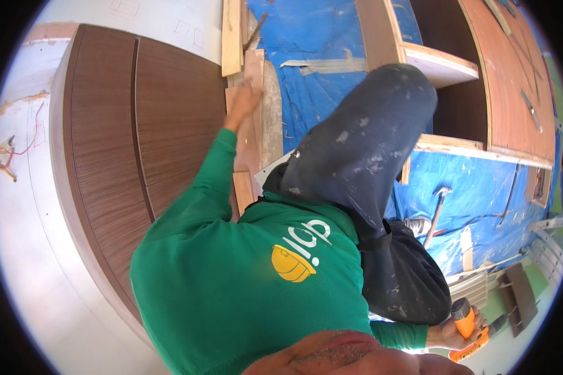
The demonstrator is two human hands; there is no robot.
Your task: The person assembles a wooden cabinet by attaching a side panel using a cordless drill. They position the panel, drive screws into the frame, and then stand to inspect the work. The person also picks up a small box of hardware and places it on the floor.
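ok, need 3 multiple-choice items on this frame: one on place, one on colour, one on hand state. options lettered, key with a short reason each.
1. Where does the left hand rest?
A. on the light wooden strip beside the dark brown panel
B. on the hammer
C. on the person's knee

2. What colour is the tarp on the floor?
A. grey
B. blue
C. red

3. What is the right hand doing?
A. lying open and empty
B. gripping an orange power tool
C. holding a hammer

Key:
1 A, the outstretched green sleeve ends with the hand on the pale strip at the panel's edge.
2 B, blue sheeting shows under the plywood frames.
3 B, fingers wrap the orange tool at lower right; the hammer lies apart on the tarp.
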